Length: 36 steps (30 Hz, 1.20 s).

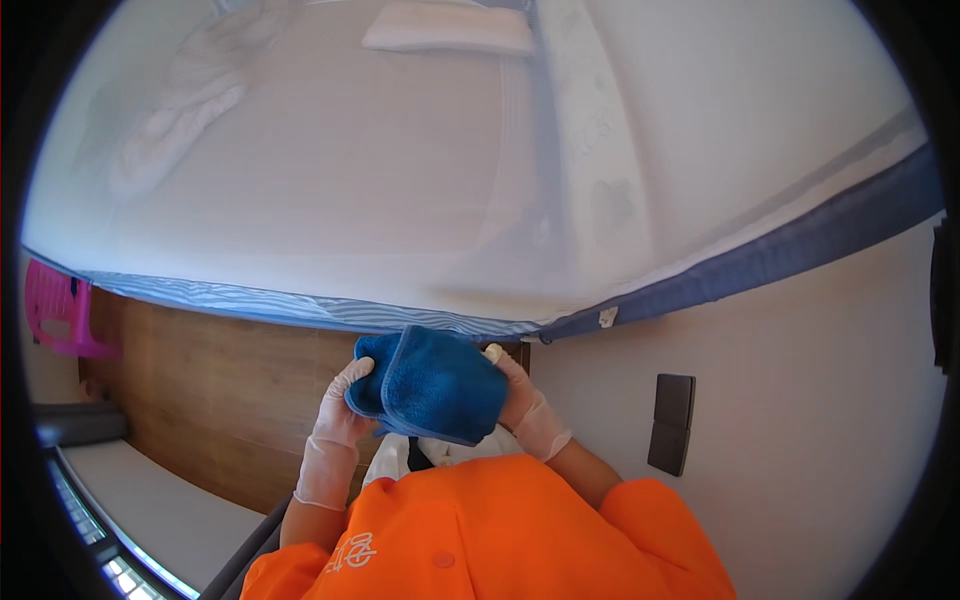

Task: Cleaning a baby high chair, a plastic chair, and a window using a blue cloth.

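Observation:
A folded blue microfibre cloth point(442, 386) with a stitched edge is held between my two hands, just in front of my orange shirt. My left hand point(348, 401), in a translucent white glove, grips its left side with the thumb on top. On the opposite side my right hand point(519, 394), gloved the same way, holds the cloth, its fingers partly hidden behind the fabric. Right beyond the cloth runs the blue-and-white striped lower border point(300, 304) of a mosquito net point(375, 247) around a bed.
Through the net show a pillow point(450, 28) and a crumpled quilt point(180, 135). A pink plastic chair point(64, 315) stands at the left on the wooden floor point(225, 367). Dark switch plates point(672, 424) are on the wall point(787, 375) to my right.

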Available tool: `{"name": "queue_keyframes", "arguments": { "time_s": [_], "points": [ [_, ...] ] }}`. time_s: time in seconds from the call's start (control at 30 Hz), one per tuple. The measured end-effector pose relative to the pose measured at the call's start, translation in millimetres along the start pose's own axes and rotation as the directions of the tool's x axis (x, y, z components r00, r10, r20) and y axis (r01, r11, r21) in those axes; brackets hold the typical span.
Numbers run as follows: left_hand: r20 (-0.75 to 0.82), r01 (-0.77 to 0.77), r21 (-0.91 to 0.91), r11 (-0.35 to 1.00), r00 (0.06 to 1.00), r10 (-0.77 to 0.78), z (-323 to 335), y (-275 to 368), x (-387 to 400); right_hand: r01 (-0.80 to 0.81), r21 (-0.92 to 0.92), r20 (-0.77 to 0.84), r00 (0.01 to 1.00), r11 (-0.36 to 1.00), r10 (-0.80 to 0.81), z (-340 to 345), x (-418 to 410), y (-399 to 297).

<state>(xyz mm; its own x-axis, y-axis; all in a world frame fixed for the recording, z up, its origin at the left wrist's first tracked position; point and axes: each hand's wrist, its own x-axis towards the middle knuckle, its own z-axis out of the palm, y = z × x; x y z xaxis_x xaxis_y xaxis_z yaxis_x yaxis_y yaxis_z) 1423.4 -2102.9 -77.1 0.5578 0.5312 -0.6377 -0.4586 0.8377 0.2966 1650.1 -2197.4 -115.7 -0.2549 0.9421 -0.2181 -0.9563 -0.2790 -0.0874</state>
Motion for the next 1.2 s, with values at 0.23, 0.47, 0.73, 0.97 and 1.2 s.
{"name": "queue_keyframes", "arguments": {
  "time_s": [0.23,0.47,0.73,0.97,1.2],
  "points": [
    [-0.005,0.017,0.086,0.996,1.000,-0.016,12.2,-14.4,20.0,-0.077,-0.257,-0.153,0.987,0.963,0.039,11.6,-33.7,-8.3],
    [-0.036,0.102,0.521,0.848,0.995,-0.098,3.6,-29.6,42.8,-0.112,-0.278,-0.423,0.906,0.954,-0.017,-6.5,-69.7,-11.7],
    [-0.068,0.076,0.374,0.924,0.996,-0.054,-15.7,-24.0,28.9,-0.014,-0.328,-0.416,0.900,0.944,-0.132,-3.2,-74.0,-36.4],
    [-0.151,-0.166,0.278,0.946,0.965,0.214,-59.2,-5.2,-37.1,-0.268,-0.311,-0.041,0.962,0.912,0.269,22.1,30.9,-6.8],
    [-0.597,-0.529,0.049,0.847,0.665,0.450,-195.5,-4.8,-128.5,-0.653,-0.371,-0.350,0.757,0.660,0.552,18.5,188.3,94.6]
  ]
}}
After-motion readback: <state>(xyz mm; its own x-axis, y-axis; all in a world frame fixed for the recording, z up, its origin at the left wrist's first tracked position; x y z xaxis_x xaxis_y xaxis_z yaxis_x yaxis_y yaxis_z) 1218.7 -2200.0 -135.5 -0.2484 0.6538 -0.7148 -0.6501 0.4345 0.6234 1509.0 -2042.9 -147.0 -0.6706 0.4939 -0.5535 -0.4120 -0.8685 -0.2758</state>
